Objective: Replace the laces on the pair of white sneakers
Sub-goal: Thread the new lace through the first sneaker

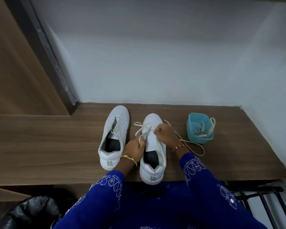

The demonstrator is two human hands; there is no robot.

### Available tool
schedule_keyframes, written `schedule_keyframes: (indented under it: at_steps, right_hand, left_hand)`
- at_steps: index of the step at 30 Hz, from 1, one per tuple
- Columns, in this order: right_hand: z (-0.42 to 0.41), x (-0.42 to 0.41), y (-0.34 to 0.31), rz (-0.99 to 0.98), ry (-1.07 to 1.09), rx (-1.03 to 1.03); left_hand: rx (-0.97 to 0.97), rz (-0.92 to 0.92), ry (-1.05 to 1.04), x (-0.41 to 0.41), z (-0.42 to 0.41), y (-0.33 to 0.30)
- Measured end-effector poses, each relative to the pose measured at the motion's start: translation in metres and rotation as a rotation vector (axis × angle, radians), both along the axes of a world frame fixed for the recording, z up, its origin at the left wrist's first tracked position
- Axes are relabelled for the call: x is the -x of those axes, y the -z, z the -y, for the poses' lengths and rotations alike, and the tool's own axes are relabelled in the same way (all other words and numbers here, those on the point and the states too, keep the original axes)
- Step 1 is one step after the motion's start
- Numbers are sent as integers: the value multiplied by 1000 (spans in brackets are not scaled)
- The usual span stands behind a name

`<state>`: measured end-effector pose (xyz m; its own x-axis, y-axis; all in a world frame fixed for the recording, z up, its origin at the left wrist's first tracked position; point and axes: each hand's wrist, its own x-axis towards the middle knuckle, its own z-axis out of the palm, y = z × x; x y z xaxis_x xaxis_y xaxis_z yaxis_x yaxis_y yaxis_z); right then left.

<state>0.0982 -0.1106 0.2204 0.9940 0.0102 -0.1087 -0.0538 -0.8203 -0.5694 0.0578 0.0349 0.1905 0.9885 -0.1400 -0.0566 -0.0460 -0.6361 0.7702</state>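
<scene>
Wood counter [56, 146] against grey wall. Left sneaker [113, 138] unlaced, not started. Left hand [135, 148] pinching tongue of right sneaker [153, 156]; right hand [164, 133] pinching lace [188, 144], only lowest eyelets threaded. More laces in blue tub [200, 128]. Mostly undone.

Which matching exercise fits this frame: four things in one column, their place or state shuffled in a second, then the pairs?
Things:
1. left sneaker
2. right sneaker
3. blue tub
4. gold bangle

Place or state:
A. holds a loose lace
B. on the left wrist
C. no lace in its eyelets
D. being laced by both hands

Pairs: 1-C, 2-D, 3-A, 4-B. The left hand grips the shoe's side by the tongue; the right hand pinches the lace.
</scene>
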Motion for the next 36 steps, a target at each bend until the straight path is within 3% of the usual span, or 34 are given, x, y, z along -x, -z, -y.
schedule_keyframes:
  at_steps: [4,9,13,16,18,20,21,26,32,36]
  right_hand:
    - [0,2,-48,-43,-38,-578]
    - [16,4,-123,23,-171,-1540]
    - [44,10,-144,58,-352,-1758]
    - [54,19,-129,-92,-233,-1525]
    - [57,21,-107,-224,-88,-1026]
    - [50,22,-88,-360,-119,-447]
    - [43,20,-79,-398,-146,-262]
    - [12,1,-23,-130,31,247]
    - [1,18,8,0,-57,284]
    - [0,17,-19,-69,-131,-100]
  left_hand:
    - [13,1,2,0,0,0]
    - [9,-15,5,1,0,-1]
    - [-3,-26,-10,1,0,-1]
    - [-4,-28,-23,1,0,0]
    - [-2,-27,-20,1,0,-1]
    - [-5,-25,-19,1,0,-1]
    - [-8,-30,-21,2,1,-2]
    - [-7,-41,-22,2,1,-4]
    - [-17,-27,-9,1,0,-2]
    - [-11,-23,-11,1,0,-1]
